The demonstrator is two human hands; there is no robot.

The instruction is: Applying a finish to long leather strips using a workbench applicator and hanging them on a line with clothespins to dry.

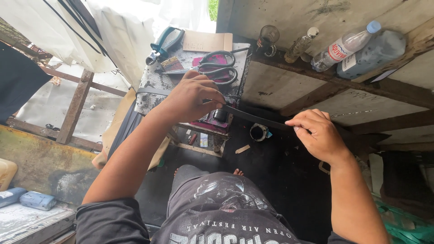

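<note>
We are pinching a black strap (pixel 253 117) with our left hand (pixel 192 97) at the front edge of the small worktable (pixel 151 83), scissors (pixel 217 68) just behind. Our right hand (pixel 318 133) is gripping the strap's other end, stretched over open dark floor.

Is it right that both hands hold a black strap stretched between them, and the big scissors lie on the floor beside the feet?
Not quite. The head view shows the left hand and right hand holding the black strap, but the scissors lie on the small worktable, not on the floor.
</note>
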